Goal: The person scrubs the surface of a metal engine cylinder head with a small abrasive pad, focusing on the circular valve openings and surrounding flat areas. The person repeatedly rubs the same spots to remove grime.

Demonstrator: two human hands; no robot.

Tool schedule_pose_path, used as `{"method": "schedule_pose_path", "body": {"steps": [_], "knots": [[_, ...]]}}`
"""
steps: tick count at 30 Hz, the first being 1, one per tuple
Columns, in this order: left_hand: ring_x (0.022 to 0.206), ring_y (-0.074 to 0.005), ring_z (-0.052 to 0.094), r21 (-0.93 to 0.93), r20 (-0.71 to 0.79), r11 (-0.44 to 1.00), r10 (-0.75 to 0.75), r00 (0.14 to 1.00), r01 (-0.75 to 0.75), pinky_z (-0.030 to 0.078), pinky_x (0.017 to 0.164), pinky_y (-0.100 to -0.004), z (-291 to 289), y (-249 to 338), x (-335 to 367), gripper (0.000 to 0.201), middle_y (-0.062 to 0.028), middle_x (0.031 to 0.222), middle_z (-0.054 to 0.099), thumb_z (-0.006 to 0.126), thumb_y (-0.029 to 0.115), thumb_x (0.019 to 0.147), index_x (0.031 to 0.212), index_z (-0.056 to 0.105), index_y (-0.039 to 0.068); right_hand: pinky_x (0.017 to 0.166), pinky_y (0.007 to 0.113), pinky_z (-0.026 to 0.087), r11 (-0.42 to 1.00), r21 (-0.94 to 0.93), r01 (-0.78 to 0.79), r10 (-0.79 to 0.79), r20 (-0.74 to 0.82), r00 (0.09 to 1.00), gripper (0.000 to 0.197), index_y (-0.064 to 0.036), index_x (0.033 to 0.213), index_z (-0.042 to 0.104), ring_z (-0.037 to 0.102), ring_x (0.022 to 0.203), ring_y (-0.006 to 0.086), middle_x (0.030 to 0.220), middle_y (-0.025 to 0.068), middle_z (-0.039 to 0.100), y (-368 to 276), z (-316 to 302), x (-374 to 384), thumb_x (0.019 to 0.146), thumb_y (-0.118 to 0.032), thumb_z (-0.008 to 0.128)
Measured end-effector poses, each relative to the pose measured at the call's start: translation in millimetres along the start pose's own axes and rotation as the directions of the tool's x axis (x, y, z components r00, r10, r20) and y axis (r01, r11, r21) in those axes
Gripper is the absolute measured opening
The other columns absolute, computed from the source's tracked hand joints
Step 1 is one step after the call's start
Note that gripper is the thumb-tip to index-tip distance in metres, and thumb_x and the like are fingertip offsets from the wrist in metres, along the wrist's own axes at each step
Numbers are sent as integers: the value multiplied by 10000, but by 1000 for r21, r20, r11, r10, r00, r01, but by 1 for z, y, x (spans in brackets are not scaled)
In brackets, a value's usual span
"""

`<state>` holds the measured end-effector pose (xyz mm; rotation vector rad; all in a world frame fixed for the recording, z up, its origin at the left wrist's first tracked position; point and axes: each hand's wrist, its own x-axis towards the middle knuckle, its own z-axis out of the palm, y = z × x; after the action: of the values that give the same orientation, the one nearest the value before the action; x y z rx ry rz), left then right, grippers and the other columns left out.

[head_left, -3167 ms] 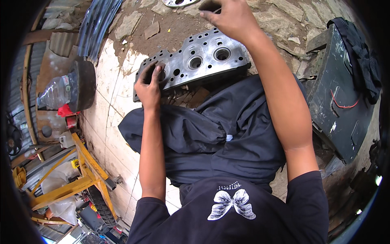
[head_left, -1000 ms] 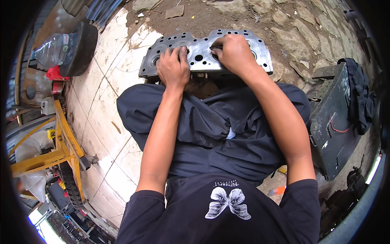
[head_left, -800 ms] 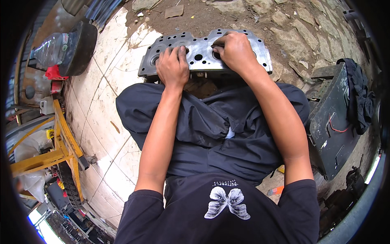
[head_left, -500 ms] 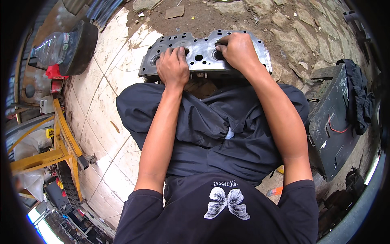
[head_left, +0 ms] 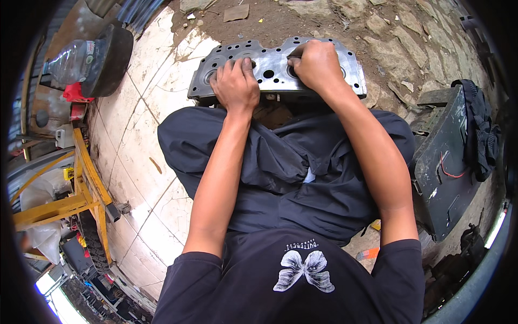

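Observation:
A grey metal cylinder head with round bores and many small holes lies flat side up in front of my folded legs. On its left part rests my left hand, fingers bent and pressed to the face, thumb beside a dark bore. My right hand is closed over a round valve seat further right, its darkened thumb and fingertips pinched together at the rim. Whatever may be between those fingertips is too small or hidden to make out.
Pale tiles spread at the left, with a yellow metal frame, a black tub and a clear plastic bottle beyond. A dark metal box with black cloth stands right. Soil and stones lie ahead.
The whole view has shifted slightly, so the cylinder head sits a little further right. Both hands stay at the same spots on it; the left fingers have shifted slightly.

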<state>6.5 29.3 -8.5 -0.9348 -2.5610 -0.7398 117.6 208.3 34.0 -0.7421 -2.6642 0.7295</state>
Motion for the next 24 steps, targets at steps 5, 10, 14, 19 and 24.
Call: {"method": "schedule_pose_path", "body": {"steps": [5, 10, 14, 19, 24], "knots": [[1031, -365, 662, 0, 12, 1000, 7, 1000, -7, 451, 939, -525, 0, -5, 0, 397, -111, 1027, 738, 526, 372, 1106, 1038, 804, 97, 902, 461, 619, 989, 146, -24, 32, -54, 998, 274, 25, 889, 833, 774, 872, 438, 884, 251, 778, 9, 0, 2, 807, -233, 872], [1024, -365, 660, 21, 38, 999, -27, 999, 26, 458, 914, -519, 2, -2, 1, 394, -109, 1017, 732, 527, 375, 1106, 1035, 801, 101, 938, 462, 613, 981, 191, 45, -48, 8, 999, 283, 2, 912, 842, 774, 930, 441, 921, 260, 781, -6, 12, 1, 817, -262, 880], [1009, -365, 658, -6, 29, 1000, -10, 1000, 10, 460, 903, -522, 0, -7, -1, 396, -108, 1000, 727, 531, 383, 1104, 1030, 800, 101, 916, 443, 614, 986, 113, -120, 98, 185, 978, 315, -70, 1062, 857, 783, 951, 408, 949, 227, 798, 1, -10, 18, 873, -322, 861], [990, -367, 660, -19, -6, 1000, 17, 1000, -17, 467, 892, -512, 2, -7, -1, 375, -109, 991, 724, 540, 361, 1095, 1019, 800, 102, 938, 448, 598, 989, 86, 122, -121, -19, 993, 330, -68, 1111, 845, 773, 960, 385, 994, 203, 806, 28, -20, 8, 899, -321, 835], [993, -365, 664, -29, 6, 1000, 11, 1000, -11, 475, 884, -506, 2, -7, -2, 371, -111, 992, 726, 542, 348, 1091, 1030, 802, 90, 940, 454, 599, 982, 126, 140, -154, 109, 982, 219, -52, 1031, 852, 764, 974, 409, 1007, 217, 795, 7, -14, 7, 846, -169, 844]]}}
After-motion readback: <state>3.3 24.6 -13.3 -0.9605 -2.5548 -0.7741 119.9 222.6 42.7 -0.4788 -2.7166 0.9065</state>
